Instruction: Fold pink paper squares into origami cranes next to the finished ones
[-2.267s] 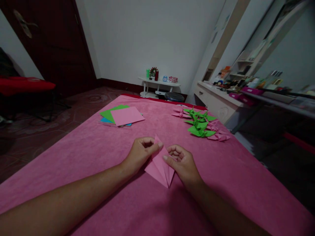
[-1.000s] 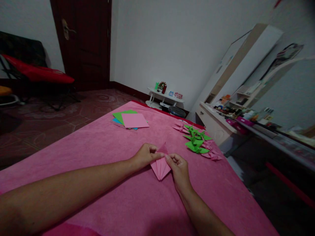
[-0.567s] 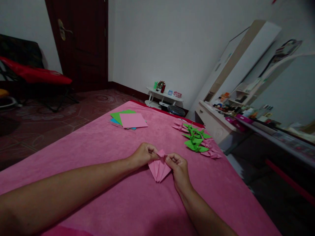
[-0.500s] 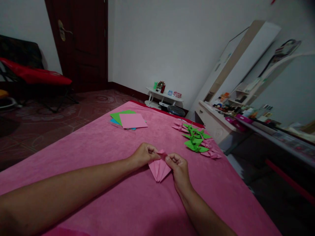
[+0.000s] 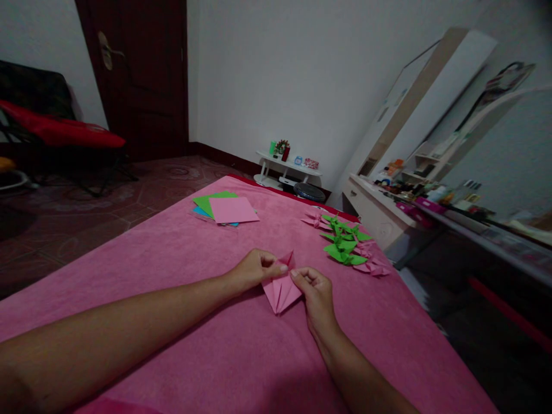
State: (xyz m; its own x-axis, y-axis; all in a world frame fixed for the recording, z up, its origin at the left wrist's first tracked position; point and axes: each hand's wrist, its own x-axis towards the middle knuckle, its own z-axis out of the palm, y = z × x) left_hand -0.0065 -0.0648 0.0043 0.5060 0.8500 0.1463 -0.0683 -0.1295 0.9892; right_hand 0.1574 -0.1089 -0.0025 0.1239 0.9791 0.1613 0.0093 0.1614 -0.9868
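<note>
Tapering pink folded paper (image 5: 280, 292), visibly creased

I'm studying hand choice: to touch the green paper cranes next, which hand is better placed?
Probably the right hand: it is nearer the green paper cranes than the left hand; both hold the folded pink paper.

On my feed I see a bare left forearm (image 5: 142, 322) and right forearm (image 5: 362, 368) tapering to the wrists, left hand (image 5: 256, 269) and right hand (image 5: 318, 292) bare, thumbnails visible
</note>
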